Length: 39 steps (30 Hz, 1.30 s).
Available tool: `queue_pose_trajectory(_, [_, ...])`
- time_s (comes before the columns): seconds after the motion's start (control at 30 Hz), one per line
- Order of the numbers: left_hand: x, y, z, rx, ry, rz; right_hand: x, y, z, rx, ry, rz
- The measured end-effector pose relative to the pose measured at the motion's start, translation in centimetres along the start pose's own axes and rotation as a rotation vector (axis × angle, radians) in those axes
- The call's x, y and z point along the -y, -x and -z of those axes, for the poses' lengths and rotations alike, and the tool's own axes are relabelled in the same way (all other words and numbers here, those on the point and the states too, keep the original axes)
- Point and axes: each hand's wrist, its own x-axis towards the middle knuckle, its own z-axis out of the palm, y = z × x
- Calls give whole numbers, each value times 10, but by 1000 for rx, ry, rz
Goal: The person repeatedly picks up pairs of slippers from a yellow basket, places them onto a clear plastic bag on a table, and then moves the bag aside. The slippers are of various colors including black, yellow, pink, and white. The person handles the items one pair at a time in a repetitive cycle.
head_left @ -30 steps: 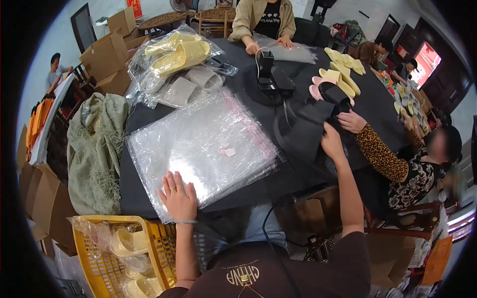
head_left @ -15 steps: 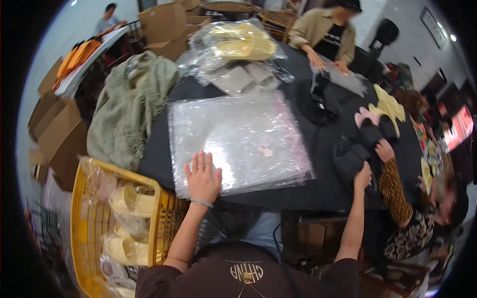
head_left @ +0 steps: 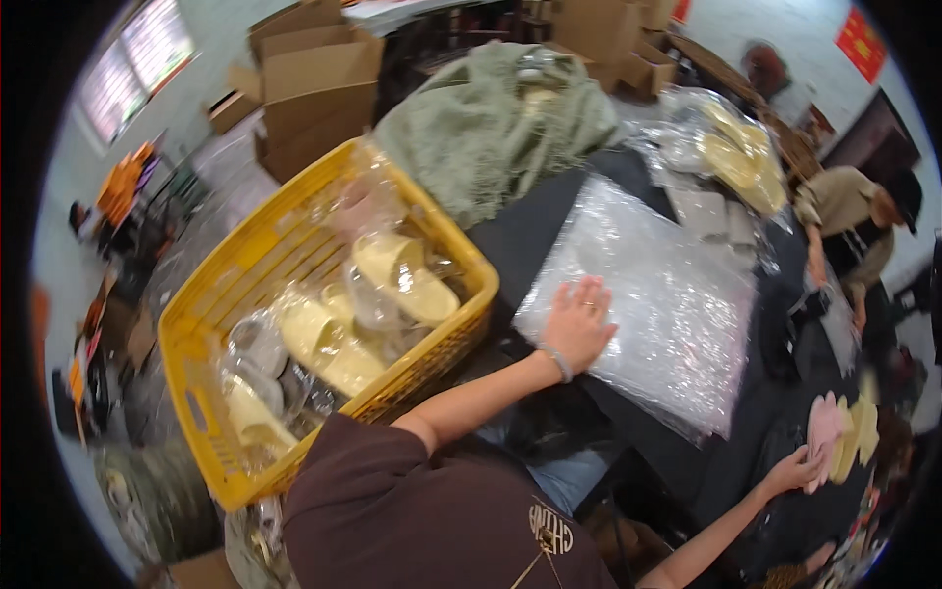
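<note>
My left hand (head_left: 579, 326) lies flat, fingers stretched, on the near left part of a stack of clear plastic bags (head_left: 657, 304) on the dark-covered table. A bracelet circles that wrist. At the far right, my right arm is stretched out and my right hand (head_left: 788, 473) has its fingers closed at the near end of a pink slipper (head_left: 825, 430). Pale yellow slippers (head_left: 856, 440) stand right beside the pink one. The finer grip is small and blurred.
A yellow plastic basket (head_left: 270, 228) with bagged yellow slippers (head_left: 324, 339) stands at my left. Beyond it are a green fringed cloth (head_left: 491, 128) and open cardboard boxes (head_left: 319, 79). Bagged yellow slippers (head_left: 741, 147) lie past the bags; a person (head_left: 863, 216) works at the far right.
The view has swung left, bringing the basket toward the middle. My right hand has gone from a black slipper to the pink one. My left hand stays flat on the bags.
</note>
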Motion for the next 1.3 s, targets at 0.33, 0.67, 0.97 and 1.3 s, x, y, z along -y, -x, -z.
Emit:
queue_pose_trajectory(0.33, [5,-2,-11,-76,66,61,258,60,44,840,-713,510])
queue_pose_trajectory(0.67, [14,6,18,-225,298,-66,255,76,29,866,-764,438])
queue_pose_trajectory(0.97, [121,67,183,-33,-179,131,254,78,32,844,-734,439])
queue_pose_trajectory(1.3, [400,116,112,152,44,930,257,74,37,855,-761,405])
